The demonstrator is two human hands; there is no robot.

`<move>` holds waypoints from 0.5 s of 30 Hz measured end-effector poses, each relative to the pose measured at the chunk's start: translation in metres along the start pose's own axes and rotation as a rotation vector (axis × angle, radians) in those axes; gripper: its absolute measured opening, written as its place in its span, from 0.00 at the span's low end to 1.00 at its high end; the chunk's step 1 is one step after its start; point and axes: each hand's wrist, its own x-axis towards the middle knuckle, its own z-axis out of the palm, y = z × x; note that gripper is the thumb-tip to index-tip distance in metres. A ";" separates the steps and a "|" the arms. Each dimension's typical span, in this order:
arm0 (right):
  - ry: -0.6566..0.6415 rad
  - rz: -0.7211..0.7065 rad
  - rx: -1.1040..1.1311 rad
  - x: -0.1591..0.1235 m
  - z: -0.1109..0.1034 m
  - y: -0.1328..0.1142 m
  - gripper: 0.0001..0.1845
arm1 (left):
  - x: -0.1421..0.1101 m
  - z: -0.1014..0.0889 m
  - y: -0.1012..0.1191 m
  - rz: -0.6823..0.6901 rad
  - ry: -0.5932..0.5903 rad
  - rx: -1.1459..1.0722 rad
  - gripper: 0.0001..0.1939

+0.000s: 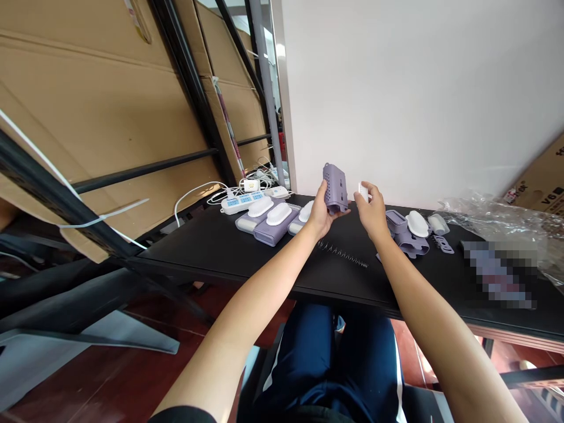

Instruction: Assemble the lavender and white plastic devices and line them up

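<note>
My left hand (321,214) is closed round a purple plastic housing (335,187) with small holes along one side, raised above the black table. To its right, my right hand (372,210) pinches a small white ridged part (362,191), partly hidden by the fingers. The two pieces are apart. On the table below lies a long thin coil spring (343,254). Beside my left hand sit purple cases with white oval tops, among them one purple case (275,226). Right of my right hand lie a purple shell (412,244) and a white oval piece (416,224).
A white power strip (242,201) with tangled cables stands at the table's back left. At the right are a small purple flat part (443,244), clear plastic wrap (497,217) and a cardboard box (540,182). A white wall (396,106) rises behind the table.
</note>
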 end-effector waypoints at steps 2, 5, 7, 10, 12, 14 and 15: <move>-0.094 -0.003 -0.209 -0.001 -0.002 0.005 0.26 | 0.000 -0.003 0.004 0.031 0.026 -0.057 0.34; -0.355 -0.027 -0.489 -0.010 0.000 0.011 0.26 | 0.000 -0.007 0.010 0.048 0.026 -0.148 0.35; -0.530 -0.046 -0.607 -0.016 0.004 0.012 0.27 | 0.001 -0.008 0.013 0.045 0.024 -0.206 0.35; -0.622 -0.111 -0.709 -0.021 0.003 0.002 0.25 | 0.001 -0.010 0.016 0.053 0.014 -0.263 0.35; -0.586 -0.190 -0.714 -0.024 -0.005 -0.012 0.22 | 0.002 -0.010 0.017 0.065 0.013 -0.285 0.35; -0.691 -0.263 -0.620 -0.029 -0.016 -0.030 0.22 | 0.003 -0.011 0.019 0.076 0.026 -0.303 0.34; -0.872 -0.252 -0.537 -0.034 -0.020 -0.039 0.25 | 0.004 -0.012 0.020 0.079 0.038 -0.311 0.34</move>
